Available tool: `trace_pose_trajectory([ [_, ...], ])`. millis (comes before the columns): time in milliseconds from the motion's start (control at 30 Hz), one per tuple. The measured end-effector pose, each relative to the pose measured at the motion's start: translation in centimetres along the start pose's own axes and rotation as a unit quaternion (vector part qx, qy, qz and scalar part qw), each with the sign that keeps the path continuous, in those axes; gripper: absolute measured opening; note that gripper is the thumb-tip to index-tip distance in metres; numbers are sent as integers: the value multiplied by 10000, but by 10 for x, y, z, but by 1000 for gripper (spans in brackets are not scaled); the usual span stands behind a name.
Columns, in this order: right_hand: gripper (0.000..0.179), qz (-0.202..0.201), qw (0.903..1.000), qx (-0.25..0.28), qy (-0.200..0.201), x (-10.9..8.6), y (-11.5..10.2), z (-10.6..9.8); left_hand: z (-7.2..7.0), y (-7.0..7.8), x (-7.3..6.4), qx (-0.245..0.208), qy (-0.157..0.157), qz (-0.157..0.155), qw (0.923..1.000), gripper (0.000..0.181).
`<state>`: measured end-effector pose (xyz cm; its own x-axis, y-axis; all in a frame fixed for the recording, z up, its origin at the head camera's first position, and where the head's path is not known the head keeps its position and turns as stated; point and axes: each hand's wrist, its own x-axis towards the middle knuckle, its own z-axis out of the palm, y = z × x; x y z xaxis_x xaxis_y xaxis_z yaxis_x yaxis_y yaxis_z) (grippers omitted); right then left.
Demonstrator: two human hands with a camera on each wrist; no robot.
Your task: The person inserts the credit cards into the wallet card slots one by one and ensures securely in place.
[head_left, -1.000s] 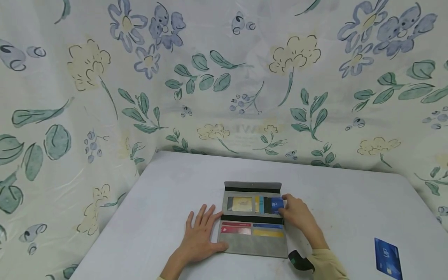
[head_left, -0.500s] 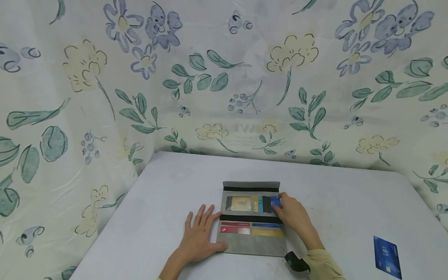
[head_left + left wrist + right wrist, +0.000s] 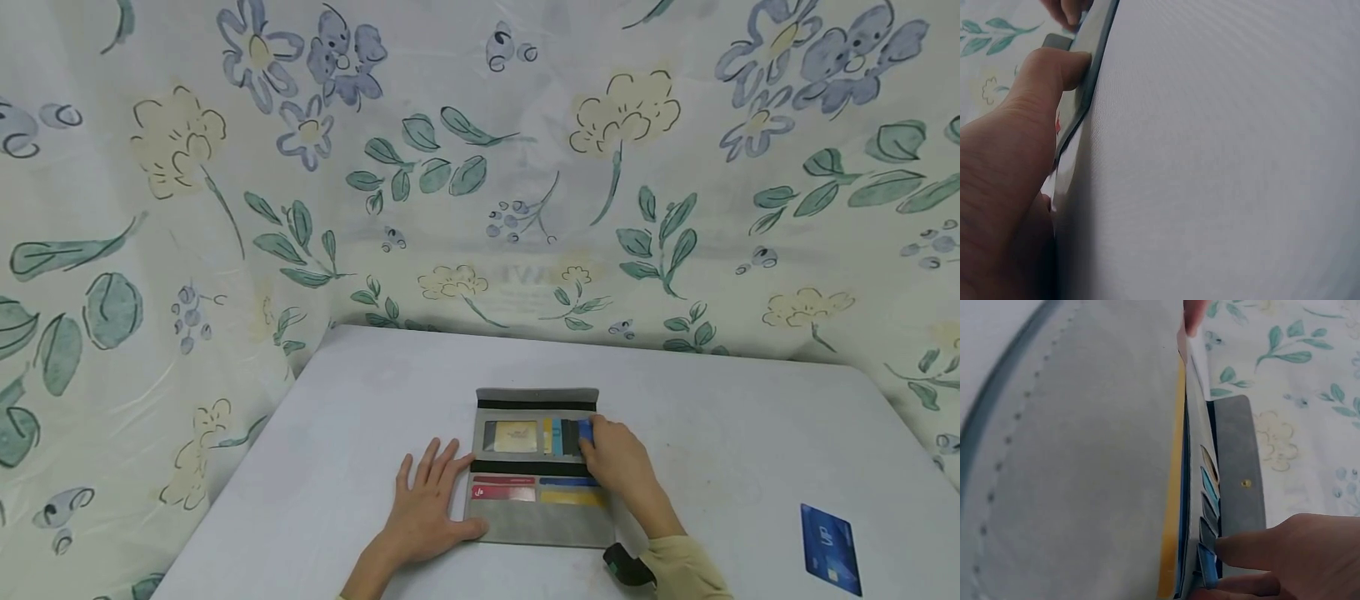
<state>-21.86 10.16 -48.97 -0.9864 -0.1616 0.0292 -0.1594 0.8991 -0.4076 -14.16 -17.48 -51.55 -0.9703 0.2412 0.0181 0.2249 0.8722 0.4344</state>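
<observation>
A grey wallet (image 3: 540, 527) lies open on the white table, its snap flap (image 3: 1238, 456) folded out at the far side. Cards fill its slots: red and yellow ones in the near panel, several overlapping ones in the far panel. My left hand (image 3: 423, 510) lies spread at the wallet's left side, thumb and a fingertip touching its edge. With thumb and fingers, my right hand (image 3: 624, 460) pinches the right end of a blue card (image 3: 586, 430) in the rightmost far slot. The right wrist view shows this thumb against the card row; the fingers partly hide the card.
Another blue card (image 3: 831, 550) lies on the table (image 3: 735, 450) at the right. A black wrist device (image 3: 626, 565) sits by the right sleeve. A flowered sheet (image 3: 480, 167) hangs behind and to the left of the table.
The right hand has moved left with the blue card, and less of the card shows beyond the other cards. The left hand has stayed on the wallet's edge.
</observation>
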Motion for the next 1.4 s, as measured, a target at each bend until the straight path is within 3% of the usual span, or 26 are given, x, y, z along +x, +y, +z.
trace_pose_trajectory([
  [333, 33, -210, 9994, -119, 247, -2, -5, 1, 1, 0, 1, 65, -34, -33, 10000, 89],
  [600, 35, -77, 9991, 359, 197, -4, -6, 0, 0, 2, 1, 73, -11, -34, 10000, 89],
  [867, 35, -455, 9983, -122, 337, -3, -7, 9, -1, 3, 1, 14, -20, -39, 10000, 88],
  [1200, 38, -474, 9984, 238, -204, -2, 1, 2, -1, 0, 0, -104, 10, 34, 9999, 89],
  [1400, 44, -362, 9939, 690, -781, 0, 5, -5, -2, 1, 0, -116, -10, 22, 9999, 88],
])
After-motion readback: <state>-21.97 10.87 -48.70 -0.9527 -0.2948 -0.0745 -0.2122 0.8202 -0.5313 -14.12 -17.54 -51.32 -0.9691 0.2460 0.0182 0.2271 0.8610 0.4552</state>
